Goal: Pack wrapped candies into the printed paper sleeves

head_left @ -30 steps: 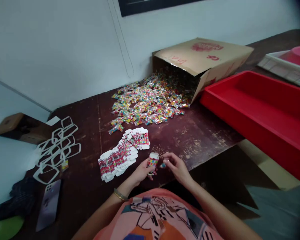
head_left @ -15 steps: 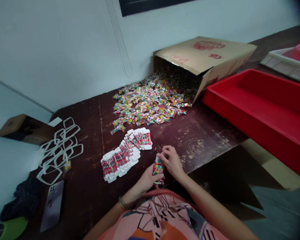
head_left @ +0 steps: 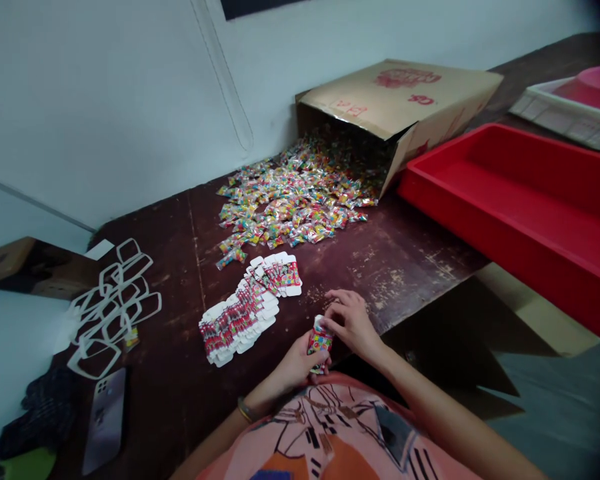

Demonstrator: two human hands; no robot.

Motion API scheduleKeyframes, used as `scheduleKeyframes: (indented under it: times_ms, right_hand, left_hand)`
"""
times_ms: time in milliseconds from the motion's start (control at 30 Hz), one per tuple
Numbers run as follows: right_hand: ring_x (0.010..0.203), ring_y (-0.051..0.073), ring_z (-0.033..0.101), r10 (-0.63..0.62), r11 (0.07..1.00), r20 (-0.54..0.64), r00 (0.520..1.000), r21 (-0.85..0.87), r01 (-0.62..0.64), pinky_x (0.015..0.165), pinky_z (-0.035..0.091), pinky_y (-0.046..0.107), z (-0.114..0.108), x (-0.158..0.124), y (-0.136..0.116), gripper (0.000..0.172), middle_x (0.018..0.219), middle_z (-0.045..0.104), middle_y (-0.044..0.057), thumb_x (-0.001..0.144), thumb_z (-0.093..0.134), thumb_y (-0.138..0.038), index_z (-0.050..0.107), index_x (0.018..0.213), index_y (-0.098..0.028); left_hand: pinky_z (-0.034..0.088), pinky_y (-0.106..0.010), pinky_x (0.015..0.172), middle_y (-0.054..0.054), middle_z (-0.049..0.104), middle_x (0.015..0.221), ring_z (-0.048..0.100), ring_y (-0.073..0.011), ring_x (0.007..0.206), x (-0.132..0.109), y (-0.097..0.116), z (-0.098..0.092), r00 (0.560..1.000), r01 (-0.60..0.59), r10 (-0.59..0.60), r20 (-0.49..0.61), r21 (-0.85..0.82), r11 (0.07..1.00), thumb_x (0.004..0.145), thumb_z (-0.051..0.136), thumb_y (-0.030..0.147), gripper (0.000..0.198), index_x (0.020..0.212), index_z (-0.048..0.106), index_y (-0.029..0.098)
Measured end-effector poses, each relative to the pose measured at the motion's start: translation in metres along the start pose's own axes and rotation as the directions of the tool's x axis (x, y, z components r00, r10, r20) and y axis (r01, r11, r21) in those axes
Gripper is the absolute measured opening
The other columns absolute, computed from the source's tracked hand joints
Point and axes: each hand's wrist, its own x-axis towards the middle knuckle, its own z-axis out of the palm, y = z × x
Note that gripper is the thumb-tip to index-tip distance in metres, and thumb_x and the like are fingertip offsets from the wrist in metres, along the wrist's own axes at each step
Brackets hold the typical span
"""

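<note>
Compared with one second ago, the right hand [head_left: 353,320] has been brought to the top end of the small printed box [head_left: 320,341], and the bluish bit that was seen in its fingers can no longer be seen. By the left hand [head_left: 300,360] the box is gripped, thumb across the front, near the surface's near edge; probably it is held so that it stays steady while its end is touched. The right fingers are curled narrowly there, but whether the flap is pinched or only pressed cannot be told.

To the left, flat cartons [head_left: 240,317] are laid overlapping in a bent row, perhaps so that single ones can be lifted easily. Behind them, toward the far edge, wrapped packets [head_left: 295,200] are heaped before the mouth of a cardboard box [head_left: 395,93], which is laid on its side, it seems, for letting them spill out.

On the brown surface [head_left: 160,360], worn paint is seen near the right. By the left end, white loops [head_left: 111,310] and a phone [head_left: 105,420] are placed. Past the near edge, a red tray [head_left: 520,200] is extended. Behind, a pale wall [head_left: 105,100] is seen.
</note>
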Motion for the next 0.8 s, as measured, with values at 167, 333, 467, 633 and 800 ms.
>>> scheduleKeyframes:
  times_ms: [167,333,467,633,800]
  right_hand:
    - [0.110,0.024,0.049,0.073,0.987,-0.026,0.997,0.144,-0.068,0.099,0.030,0.044,0.004,0.000,-0.001,0.018,0.112,0.063,0.006,0.086,0.059,-0.033,0.067,0.075,-0.022]
    - [0.118,0.024,0.045,0.000,0.963,0.272,0.962,0.261,-0.074,0.103,0.027,0.045,0.002,-0.005,-0.003,0.029,0.123,0.059,0.005,0.092,0.047,-0.035,0.073,0.084,-0.024]
    - [0.108,0.021,0.052,0.082,0.892,0.144,0.986,0.431,-0.137,0.098,0.036,0.039,0.002,-0.004,-0.003,0.037,0.113,0.061,0.007,0.094,0.042,-0.035,0.070,0.076,-0.019]
    - [0.062,0.011,0.054,0.281,0.503,0.337,0.899,0.746,-0.437,0.055,0.046,0.024,0.013,-0.003,-0.001,0.033,0.087,0.060,0.000,0.075,0.068,-0.038,0.058,0.102,-0.022]
    - [0.067,0.013,0.058,0.142,0.540,0.470,0.871,0.700,-0.466,0.059,0.049,0.025,0.009,-0.003,-0.005,0.029,0.083,0.062,0.001,0.071,0.072,-0.038,0.066,0.091,-0.018]
  left_hand:
    - [0.038,-0.017,0.038,0.001,0.057,0.073,0.056,-0.0120,0.055,0.001,0.008,-0.004,0.998,-0.051,0.053,-0.031,0.051,0.997,0.073,0.058,0.027,0.040,0.111,0.047,0.016]
    - [0.039,-0.017,0.039,0.001,0.054,0.073,0.054,-0.0125,0.060,0.002,0.004,-0.014,0.988,-0.131,0.144,-0.051,0.194,0.972,0.073,0.061,0.029,0.040,0.110,0.053,0.014]
    - [0.039,-0.018,0.040,-0.001,0.056,0.071,0.054,-0.0134,0.060,0.003,0.005,-0.015,0.974,-0.196,0.214,-0.068,0.212,0.957,0.078,0.058,0.049,0.044,0.102,0.058,0.012]
    - [0.041,-0.023,0.040,-0.009,0.063,0.071,0.057,-0.0174,0.059,0.004,0.011,-0.014,0.982,-0.133,0.135,-0.130,0.026,0.991,0.082,0.034,0.068,0.069,0.092,0.065,0.007]
    - [0.043,-0.021,0.043,-0.008,0.065,0.080,0.059,-0.0184,0.067,0.006,0.014,-0.019,0.985,-0.166,0.170,-0.029,0.104,0.981,0.079,0.053,0.048,0.048,0.106,0.065,0.011]
